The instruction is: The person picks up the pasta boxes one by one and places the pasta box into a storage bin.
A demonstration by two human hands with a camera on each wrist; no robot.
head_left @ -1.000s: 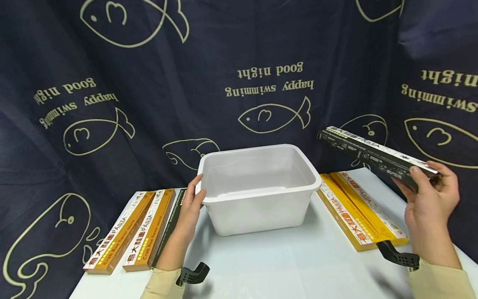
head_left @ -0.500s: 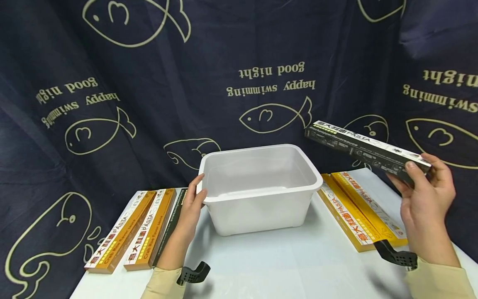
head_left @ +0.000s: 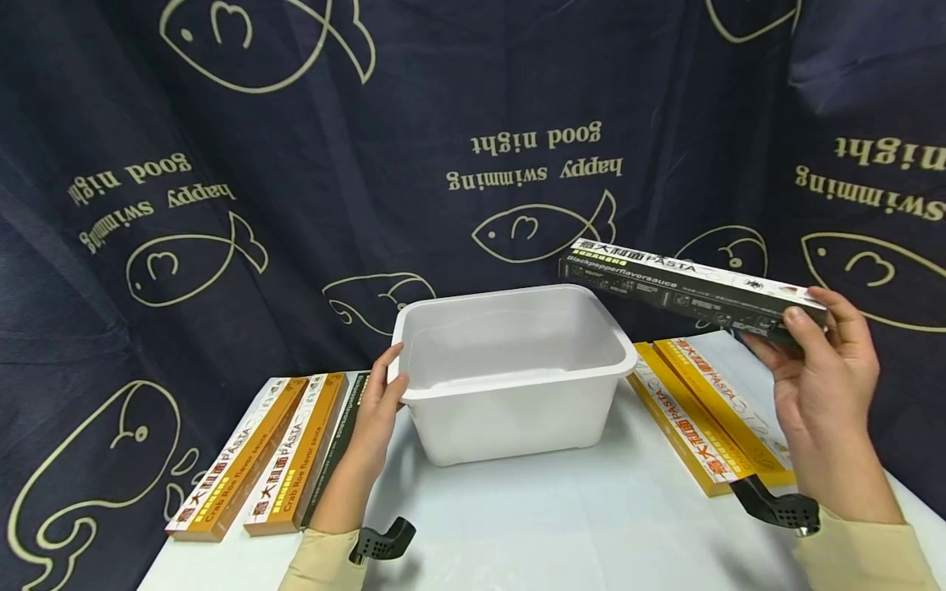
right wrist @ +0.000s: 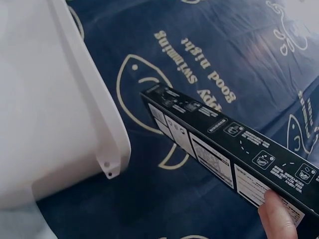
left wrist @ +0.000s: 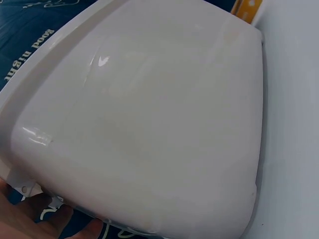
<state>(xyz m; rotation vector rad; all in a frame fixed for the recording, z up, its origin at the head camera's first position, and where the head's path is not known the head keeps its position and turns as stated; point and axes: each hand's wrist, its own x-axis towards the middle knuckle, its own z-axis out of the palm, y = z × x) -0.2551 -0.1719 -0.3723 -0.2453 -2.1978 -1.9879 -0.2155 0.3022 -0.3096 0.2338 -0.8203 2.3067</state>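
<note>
Left hand [head_left: 375, 402]: gripping white plastic bin [head_left: 510, 423] by its left rim | Right hand [head_left: 828, 373]: gripping black pepper pasta box [head_left: 687, 289] near one end, held above counter [head_left: 517, 517], far end near bin's right rim | Yellow pasta boxes [head_left: 676, 414]: right of bin | Crab Roe pasta boxes [head_left: 231, 461]: left, on counter

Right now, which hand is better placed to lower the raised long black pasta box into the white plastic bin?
Probably the right hand: it holds the long black pasta box, whose free end points toward the white plastic bin. The left hand holds the bin's left side.
</note>
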